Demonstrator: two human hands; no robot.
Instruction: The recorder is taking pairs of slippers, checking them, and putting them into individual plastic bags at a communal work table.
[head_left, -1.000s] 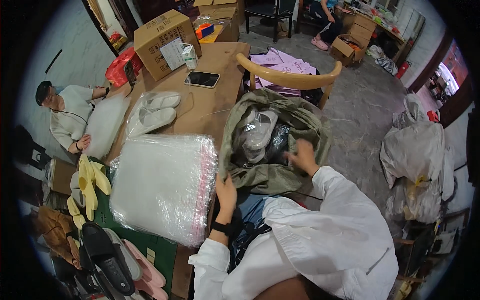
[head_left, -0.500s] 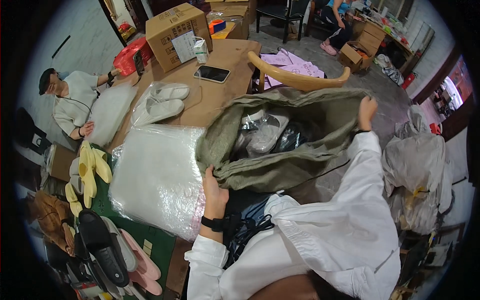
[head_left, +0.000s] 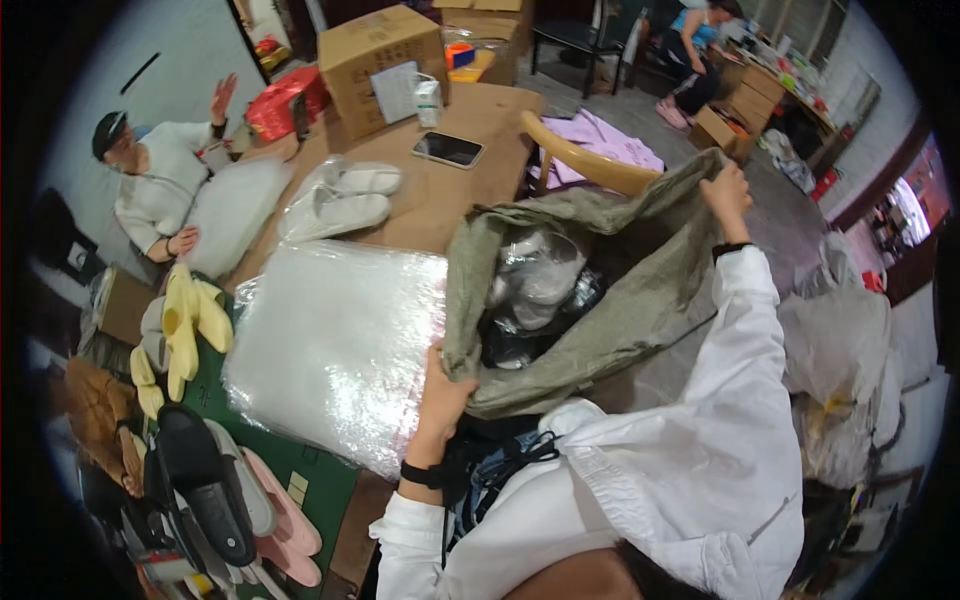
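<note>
A grey-green woven sack (head_left: pixel 610 360) hangs with its mouth spread wide between my hands. My left hand (head_left: pixel 443 400) grips the near left rim, close to the table. On the far right my right hand (head_left: pixel 728 195) holds a raised corner of the rim. Inside the sack lie slippers in clear plastic (head_left: pixel 540 280), pale ones on top and dark ones beneath; the bottom is hidden. Beside my left hand a stack of clear plastic bags (head_left: pixel 330 340) covers part of the table. Behind the stack rests a bagged pair of white slippers (head_left: pixel 345 205).
A phone (head_left: pixel 448 149), a small carton (head_left: pixel 427 103) and a cardboard box (head_left: pixel 385 75) stand on the brown table. A wooden chair back (head_left: pixel 590 160) is just behind the sack. Loose slippers (head_left: pixel 205 490) crowd the left. Co-workers (head_left: pixel 160 180) sit at left and far right.
The sack's mouth has tilted toward the near side, and its right corner is pulled up higher. The bagged slippers inside have shifted. The left co-worker has raised a hand. My view has moved slightly.
</note>
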